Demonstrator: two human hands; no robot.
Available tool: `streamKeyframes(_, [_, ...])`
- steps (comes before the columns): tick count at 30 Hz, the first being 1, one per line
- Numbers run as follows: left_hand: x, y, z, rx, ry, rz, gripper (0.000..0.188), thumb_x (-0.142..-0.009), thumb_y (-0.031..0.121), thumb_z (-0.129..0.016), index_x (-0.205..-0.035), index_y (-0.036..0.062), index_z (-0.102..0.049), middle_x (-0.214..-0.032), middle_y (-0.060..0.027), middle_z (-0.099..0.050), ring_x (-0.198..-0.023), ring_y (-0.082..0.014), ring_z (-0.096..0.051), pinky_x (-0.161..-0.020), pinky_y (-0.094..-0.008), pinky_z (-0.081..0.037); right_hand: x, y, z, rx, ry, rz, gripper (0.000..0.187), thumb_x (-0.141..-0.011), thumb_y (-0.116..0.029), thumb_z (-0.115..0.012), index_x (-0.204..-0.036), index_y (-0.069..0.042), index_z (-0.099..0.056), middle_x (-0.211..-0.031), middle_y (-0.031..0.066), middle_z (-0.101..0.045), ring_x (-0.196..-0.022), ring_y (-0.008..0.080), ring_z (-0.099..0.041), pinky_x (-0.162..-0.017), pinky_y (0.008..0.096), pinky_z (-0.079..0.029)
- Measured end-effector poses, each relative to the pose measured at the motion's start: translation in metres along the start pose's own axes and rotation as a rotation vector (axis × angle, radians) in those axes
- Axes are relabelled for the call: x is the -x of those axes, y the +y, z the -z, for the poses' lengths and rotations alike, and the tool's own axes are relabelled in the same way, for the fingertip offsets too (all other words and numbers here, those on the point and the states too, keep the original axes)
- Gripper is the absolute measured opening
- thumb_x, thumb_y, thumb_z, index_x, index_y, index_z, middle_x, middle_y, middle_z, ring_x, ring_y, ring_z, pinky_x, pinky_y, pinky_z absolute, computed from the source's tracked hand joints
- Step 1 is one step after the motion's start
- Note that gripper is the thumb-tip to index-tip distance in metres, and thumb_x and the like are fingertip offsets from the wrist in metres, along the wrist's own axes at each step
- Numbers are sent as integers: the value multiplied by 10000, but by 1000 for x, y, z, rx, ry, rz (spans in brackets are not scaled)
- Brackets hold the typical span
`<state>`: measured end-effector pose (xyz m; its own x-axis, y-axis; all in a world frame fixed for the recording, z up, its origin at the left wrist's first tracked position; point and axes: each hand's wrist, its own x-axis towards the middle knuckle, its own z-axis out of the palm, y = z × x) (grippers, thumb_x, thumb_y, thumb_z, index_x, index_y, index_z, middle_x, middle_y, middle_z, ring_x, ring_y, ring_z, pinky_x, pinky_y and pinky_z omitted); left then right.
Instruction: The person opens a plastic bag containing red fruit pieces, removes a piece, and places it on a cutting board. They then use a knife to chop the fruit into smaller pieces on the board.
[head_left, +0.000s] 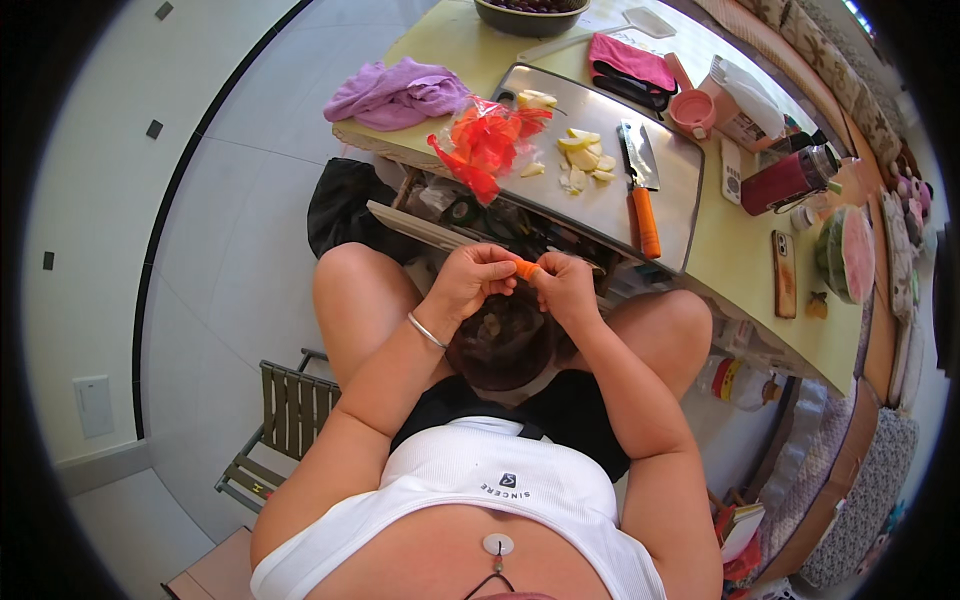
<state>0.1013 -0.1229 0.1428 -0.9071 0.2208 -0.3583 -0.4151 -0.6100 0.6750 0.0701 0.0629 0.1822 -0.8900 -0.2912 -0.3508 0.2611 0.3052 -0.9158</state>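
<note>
Above a dark bin [500, 355] between my knees, my left hand [470, 282] and my right hand [566, 288] come together. Both are closed on a small orange object [526, 268], mostly covered by my fingers, so its kind is unclear. Beyond them a steel cutting board [665, 215] lies on the table. Pale fruit pieces [582, 155] are spread over it, beside a knife [642, 190] with an orange handle. A crumpled red-and-clear plastic bag [482, 145] hangs over the board's left corner.
An open drawer [420, 225] full of items sits under the table [780, 265]. On the tabletop are a purple cloth [398, 95], a pink cloth [632, 65], a maroon flask [790, 180], a phone [785, 273] and a cut watermelon [846, 254]. At left stands a folding stool [290, 410].
</note>
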Motion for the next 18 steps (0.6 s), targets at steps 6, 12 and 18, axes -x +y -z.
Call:
streamKeyframes(6, [-7,-12,10,232,-52,41,97,-954,86,-669,-985,-5,-670,-852,-81,-669,-639,-116,-583,-567,-230,-494,-1,1,-2,-186,-163,-38,105,-954,-70,-602,-891,-8,-660,-666,29,-642,-531,109,-620,-487,235,-498])
streamKeyframes(12, [-8,-14,6,284,35,-31,106,-969,105,-657,-999,9,-624,-790,-52,-611,-624,-112,-544,-555,-219,-470,-6,-3,0,-305,-309,-32,170,-1014,-54,-479,-1025,-12,-644,-803,47,-670,-651,136,-678,-589,249,-557])
streamKeyframes(18, [-5,-13,-5,373,123,-49,105,-983,113,-645,-968,21,-595,-765,-32,-566,-627,-109,-520,-561,-228,-463,-5,3,-4,-237,-158,16,93,-958,-67,-579,-964,-17,-657,-753,45,-662,-641,116,-663,-569,244,-529])
